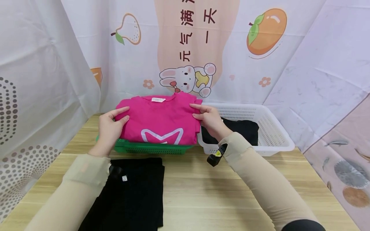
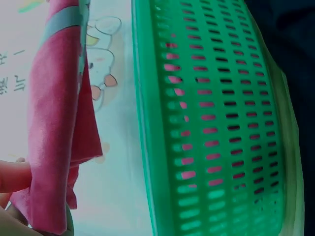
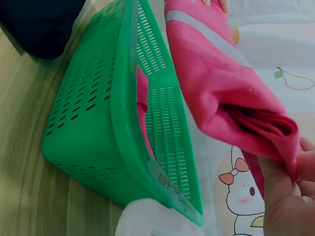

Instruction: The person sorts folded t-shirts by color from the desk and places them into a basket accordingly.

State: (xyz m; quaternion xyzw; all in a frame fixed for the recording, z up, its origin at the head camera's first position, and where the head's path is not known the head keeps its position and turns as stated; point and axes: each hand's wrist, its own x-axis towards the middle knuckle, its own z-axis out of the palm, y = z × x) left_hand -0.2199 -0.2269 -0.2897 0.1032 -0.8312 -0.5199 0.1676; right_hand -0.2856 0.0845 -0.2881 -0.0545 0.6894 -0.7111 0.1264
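Observation:
A folded pink T-shirt (image 1: 162, 118) with a white star outline and a neck label is held up over a green basket (image 1: 150, 148). My left hand (image 1: 111, 128) pinches its left side between thumb and fingers. On the opposite side my right hand (image 1: 212, 120) grips the folded edge, and the layers show in the right wrist view. Both wrist views show the shirt apart from the basket's rim. More pink cloth (image 3: 141, 103) lies inside the basket.
Black folded clothing (image 1: 133, 195) lies on the wooden table (image 1: 196, 195) in front of the green basket. To the right, a white basket (image 1: 274, 138) holds a black folded garment (image 1: 242, 128). A printed curtain (image 1: 130, 64) hangs behind.

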